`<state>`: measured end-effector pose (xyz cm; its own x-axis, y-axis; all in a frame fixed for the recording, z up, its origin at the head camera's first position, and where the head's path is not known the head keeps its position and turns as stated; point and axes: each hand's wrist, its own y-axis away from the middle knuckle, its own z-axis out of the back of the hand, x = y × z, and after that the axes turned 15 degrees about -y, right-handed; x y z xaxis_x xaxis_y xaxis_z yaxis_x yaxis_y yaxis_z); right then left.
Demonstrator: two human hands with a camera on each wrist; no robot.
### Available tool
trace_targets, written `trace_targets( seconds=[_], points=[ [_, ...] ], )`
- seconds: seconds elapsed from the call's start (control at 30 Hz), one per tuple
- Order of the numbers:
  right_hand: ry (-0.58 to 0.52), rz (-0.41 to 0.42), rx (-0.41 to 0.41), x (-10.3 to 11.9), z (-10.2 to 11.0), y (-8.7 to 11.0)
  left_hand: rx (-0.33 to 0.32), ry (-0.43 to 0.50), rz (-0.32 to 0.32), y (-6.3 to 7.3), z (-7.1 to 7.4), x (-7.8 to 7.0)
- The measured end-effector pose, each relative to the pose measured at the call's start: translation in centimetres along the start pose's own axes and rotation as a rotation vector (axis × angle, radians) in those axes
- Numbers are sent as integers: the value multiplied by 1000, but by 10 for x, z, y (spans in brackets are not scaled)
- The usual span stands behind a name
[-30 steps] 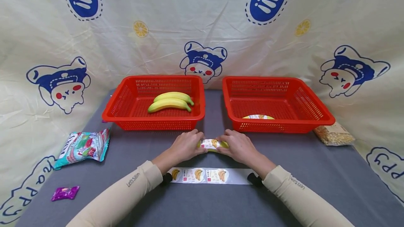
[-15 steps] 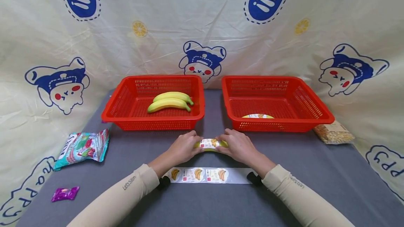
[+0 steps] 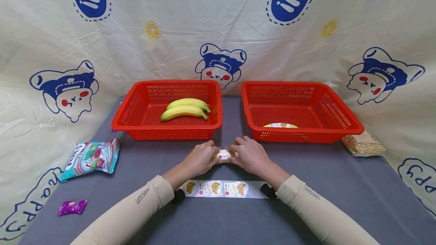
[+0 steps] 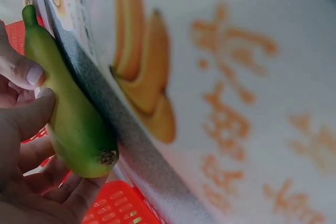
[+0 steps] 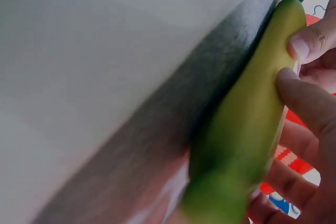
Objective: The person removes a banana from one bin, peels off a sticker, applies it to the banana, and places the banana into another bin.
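A banana (image 3: 224, 155) with a white printed label lies crosswise at the middle of the table. My left hand (image 3: 202, 158) grips its left end. My right hand (image 3: 250, 156) holds it farther right, close to the left hand. In the left wrist view the green-yellow banana (image 4: 79, 114) has a thumb on its near side and fingers behind. The right wrist view shows the banana (image 5: 241, 114) held likewise, with both thumbs near each other. Nearer me lies a strip of banana labels (image 3: 218, 188), its ends partly behind the dark wrist cameras.
The left red basket (image 3: 167, 133) holds two bananas (image 3: 185, 110). In the right red basket (image 3: 306, 135) lies a labelled banana (image 3: 281, 125). A teal snack bag (image 3: 92, 158) and a small purple packet (image 3: 72, 207) lie left; a bag of grains (image 3: 363, 144) lies right.
My right hand has slid left along the banana toward the left hand, covering its right end and part of the label. The left hand stays on the left end with little movement.
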<state>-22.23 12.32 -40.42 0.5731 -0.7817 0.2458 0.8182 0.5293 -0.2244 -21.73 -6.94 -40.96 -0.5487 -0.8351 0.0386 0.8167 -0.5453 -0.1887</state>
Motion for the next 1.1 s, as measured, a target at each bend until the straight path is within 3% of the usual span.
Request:
trace_targets(
  seconds=[0.23, 0.43, 0.67, 0.83, 0.93, 1.1],
  points=[
    [-41, -114, 30, -7, 4, 12, 20, 18, 14, 1, 1, 0],
    [-48, -118, 32, -6, 5, 15, 36, 43, 29, -1, 1, -1],
    [-56, -106, 19, -7, 3, 15, 109, 213, 92, 3, 5, 4],
    [-70, -113, 20, -7, 2, 16, 149, 326, 181, 14, 8, 8],
    [-83, -117, 23, -7, 3, 16, 148, 352, 221, 18, 7, 9],
    [-117, -151, 42, -7, 4, 15, 102, 358, 230, 23, 4, 9]
  ],
)
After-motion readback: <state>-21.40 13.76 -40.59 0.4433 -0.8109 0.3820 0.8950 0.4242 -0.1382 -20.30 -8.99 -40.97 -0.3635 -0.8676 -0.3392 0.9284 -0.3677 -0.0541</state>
